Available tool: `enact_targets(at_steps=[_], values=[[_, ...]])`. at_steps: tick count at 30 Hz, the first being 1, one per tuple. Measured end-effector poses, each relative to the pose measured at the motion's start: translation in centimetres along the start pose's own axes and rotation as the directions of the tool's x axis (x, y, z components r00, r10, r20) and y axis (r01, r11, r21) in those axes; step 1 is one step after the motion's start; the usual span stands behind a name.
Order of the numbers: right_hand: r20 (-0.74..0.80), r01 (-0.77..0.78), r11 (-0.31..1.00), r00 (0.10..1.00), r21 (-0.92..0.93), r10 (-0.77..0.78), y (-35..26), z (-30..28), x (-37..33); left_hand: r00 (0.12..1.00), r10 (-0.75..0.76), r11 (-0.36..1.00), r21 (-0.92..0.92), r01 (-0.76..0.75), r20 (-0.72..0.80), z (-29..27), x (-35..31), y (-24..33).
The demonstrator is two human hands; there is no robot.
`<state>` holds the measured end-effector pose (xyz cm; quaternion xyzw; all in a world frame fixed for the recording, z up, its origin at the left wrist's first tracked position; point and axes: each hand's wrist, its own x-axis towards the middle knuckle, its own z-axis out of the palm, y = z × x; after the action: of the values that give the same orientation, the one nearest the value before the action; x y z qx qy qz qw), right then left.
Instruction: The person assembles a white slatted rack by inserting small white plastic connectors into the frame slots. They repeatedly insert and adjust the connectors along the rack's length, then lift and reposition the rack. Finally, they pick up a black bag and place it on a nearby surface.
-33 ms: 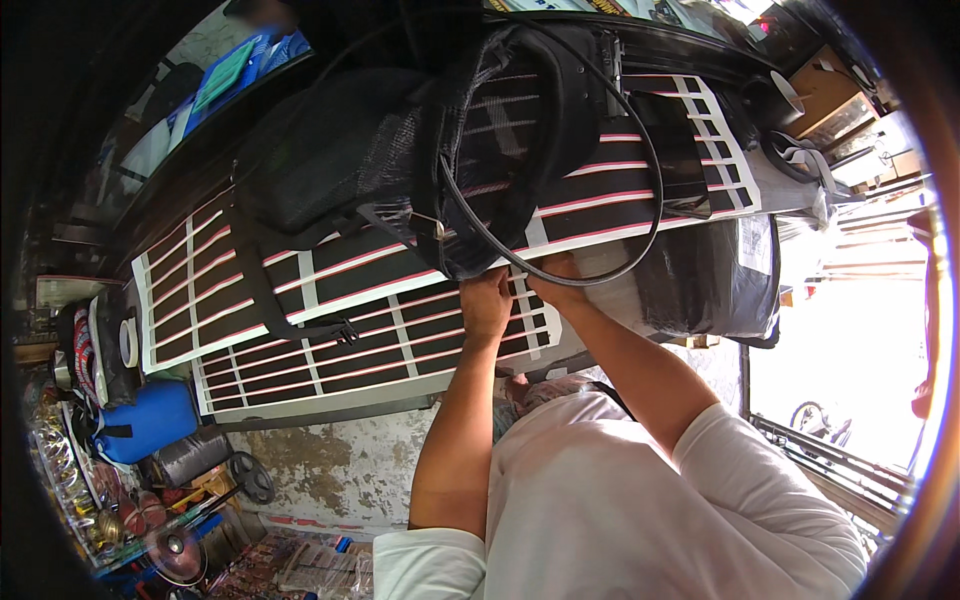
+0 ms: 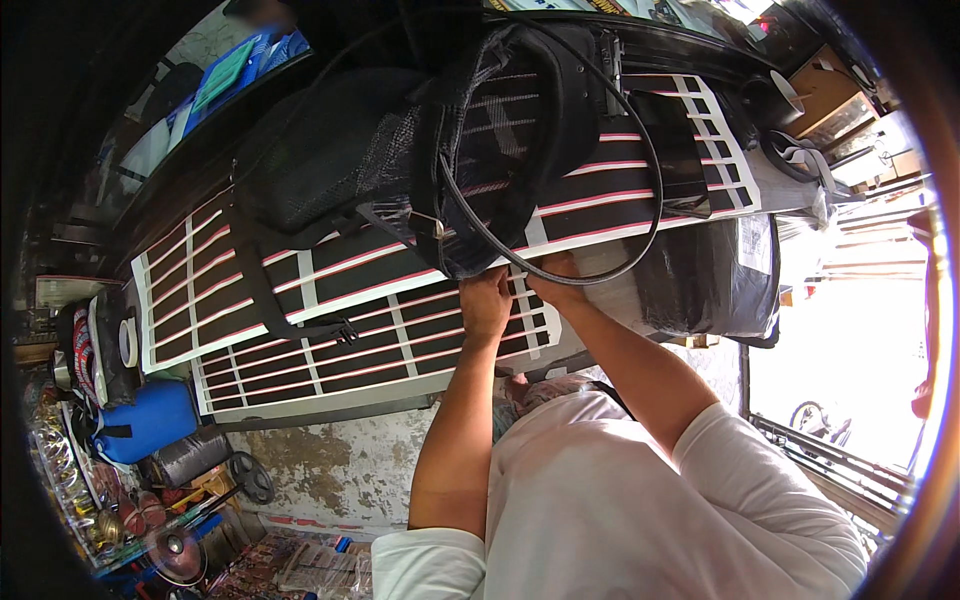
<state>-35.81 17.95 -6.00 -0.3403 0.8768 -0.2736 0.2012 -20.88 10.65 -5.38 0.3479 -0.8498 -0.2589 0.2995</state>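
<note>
A black bag (image 2: 330,150) with mesh panels, straps and a metal buckle lies on the striped sheets. My left hand (image 2: 485,305) is at the bag's lower edge, with its fingers bent in and their tips hidden under it. Close beside it on the right, my right hand (image 2: 558,283) has curled fingers partly hidden behind a dark cable loop (image 2: 655,190). What either hand grips does not show. Two black sheets with white and red lines lie under the bag, an upper sheet (image 2: 215,335) overlapping a lower sheet (image 2: 380,375). A black strap with a plastic clip (image 2: 345,331) trails over them.
A black plastic-wrapped bundle (image 2: 705,285) stands at the table's right end. Tape rolls (image 2: 775,100) sit at the far right. On the left are a blue bag (image 2: 150,420), a handwheel (image 2: 250,477) and a small fan (image 2: 180,555). Another person (image 2: 265,15) is at the far left.
</note>
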Motion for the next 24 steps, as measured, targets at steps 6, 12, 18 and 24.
enact_targets(at_steps=[6,12,18,24], values=[[0.002,0.094,0.994,0.996,0.057,-0.094,0.4,-0.1,1.3,0.996,0.068,0.997,-0.042,-0.071,-0.066,-0.1,1.3,0.2],[0.046,0.053,0.998,0.997,0.039,-0.055,0.5,-0.1,1.4,0.994,0.075,0.997,-0.022,-0.077,-0.079,-0.7,1.4,0.8],[0.024,0.066,0.997,0.997,0.042,-0.067,0.5,0.1,1.4,0.994,0.084,0.996,0.001,-0.084,-0.071,-0.8,1.5,0.8],[0.079,0.072,0.997,0.994,0.009,-0.072,0.7,0.0,1.6,0.995,0.056,0.998,0.028,-0.054,-0.078,-0.8,1.3,1.0]])
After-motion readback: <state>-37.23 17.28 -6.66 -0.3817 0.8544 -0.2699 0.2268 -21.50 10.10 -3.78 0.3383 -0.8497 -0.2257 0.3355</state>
